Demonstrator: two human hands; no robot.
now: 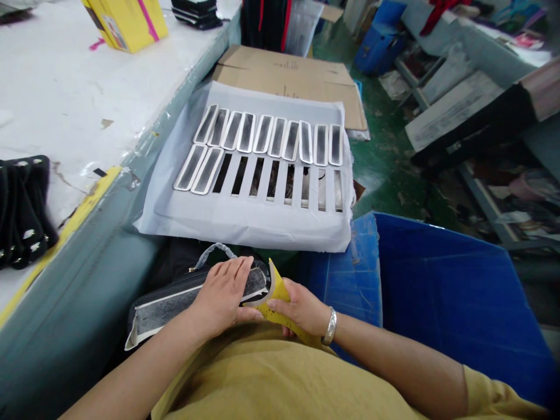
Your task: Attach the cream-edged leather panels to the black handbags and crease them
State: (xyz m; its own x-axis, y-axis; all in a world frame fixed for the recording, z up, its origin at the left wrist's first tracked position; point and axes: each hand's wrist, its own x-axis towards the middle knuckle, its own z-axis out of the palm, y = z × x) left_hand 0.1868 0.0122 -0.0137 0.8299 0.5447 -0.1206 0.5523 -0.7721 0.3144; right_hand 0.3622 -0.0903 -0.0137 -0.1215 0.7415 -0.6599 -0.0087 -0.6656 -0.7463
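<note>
In my lap lies a black bag-like piece with a braided grey handle [214, 249]. A long dark grey panel with white edges [170, 312] runs along its upper face. My left hand [225, 291] rests flat across this panel, fingers stretched out and thumb apart. Closed on a yellow sheet with a curved cut-out [280, 289], my right hand [304, 306] holds it at the panel's right end. The cut-out sits around or just beside that rounded end; I cannot tell whether they touch. My left thumb is close to the sheet's lower corner.
Ahead, dark strips with white borders [262, 134] lie in rows on a slotted white board [210, 219], with cardboard [284, 73] behind. A blue bin [437, 280] stands at right. The left table [131, 81] bears black straps [24, 210] and a yellow box [126, 23].
</note>
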